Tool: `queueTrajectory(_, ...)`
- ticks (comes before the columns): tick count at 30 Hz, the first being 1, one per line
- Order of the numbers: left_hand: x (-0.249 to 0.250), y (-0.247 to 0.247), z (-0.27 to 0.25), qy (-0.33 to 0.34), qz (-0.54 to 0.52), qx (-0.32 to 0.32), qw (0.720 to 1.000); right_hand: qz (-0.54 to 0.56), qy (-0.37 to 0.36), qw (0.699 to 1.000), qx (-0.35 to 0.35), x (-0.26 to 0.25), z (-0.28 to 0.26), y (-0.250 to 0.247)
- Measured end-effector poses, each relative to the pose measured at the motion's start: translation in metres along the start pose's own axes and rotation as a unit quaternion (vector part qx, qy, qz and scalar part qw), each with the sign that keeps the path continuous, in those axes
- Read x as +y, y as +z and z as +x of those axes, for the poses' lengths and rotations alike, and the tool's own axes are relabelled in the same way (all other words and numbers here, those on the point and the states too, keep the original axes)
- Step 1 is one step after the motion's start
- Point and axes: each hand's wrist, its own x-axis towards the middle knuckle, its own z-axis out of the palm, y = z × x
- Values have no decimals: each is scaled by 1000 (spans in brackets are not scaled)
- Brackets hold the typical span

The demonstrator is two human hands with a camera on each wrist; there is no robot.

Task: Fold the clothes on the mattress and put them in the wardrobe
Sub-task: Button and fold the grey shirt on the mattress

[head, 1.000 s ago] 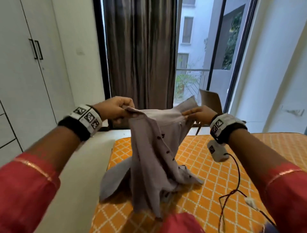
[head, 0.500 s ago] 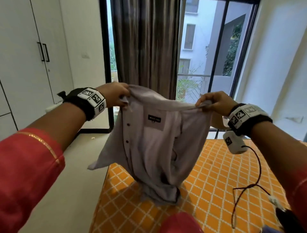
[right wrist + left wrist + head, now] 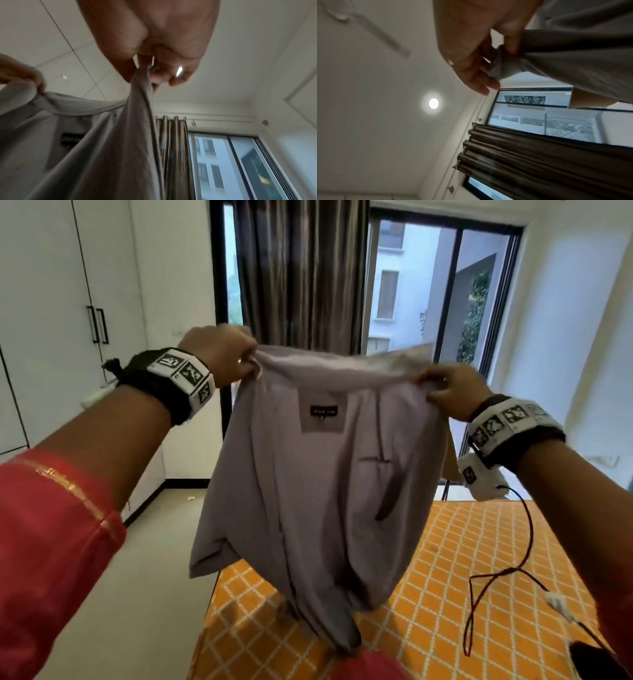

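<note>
White walls and a tall window (image 3: 442,302) with a dark curtain (image 3: 301,275) fill the far side of the room; an orange mattress (image 3: 445,594) with a white lattice pattern lies below, and a white wardrobe (image 3: 51,302) stands at far left with its doors closed. Both arms reach forward and are raised, hands held well apart at about the same height. The left hand (image 3: 219,354) pinches the shirt (image 3: 318,481) at its upper left corner, thumb pressed against curled fingers (image 3: 476,79). The right hand (image 3: 452,390) grips the upper right corner, cloth bunched between thumb and fingers (image 3: 173,79). The shirt is pale grey-lilac and hangs in the air between the hands, above the mattress's near left part, its top edge stretched in a shallow sag. Its inside faces the person, with a dark label (image 3: 323,411) just below the collar. The body droops in loose folds, one sleeve sticking out at lower left
</note>
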Motion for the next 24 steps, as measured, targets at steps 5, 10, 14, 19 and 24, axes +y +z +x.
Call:
queueTrajectory(5,33,-39,-47,30,-76,278,957,-60,-143,958,241,-23,-60,-33)
queueTrajectory(10,68,-32,-122,18,-310,265,913,154,-67,968,188,-17,-153,-43)
queueTrajectory(14,119,22,-184,-50,-539,123,832,367,56,927,49,-2,-218,-21)
queueTrajectory(19,151,156,-211,-401,-622,-86,667,337,261,902,-72,59,-254,56)
queueTrajectory(24,160,141,-195,-357,-661,-3,660,387,226,893,-41,64,-266,71)
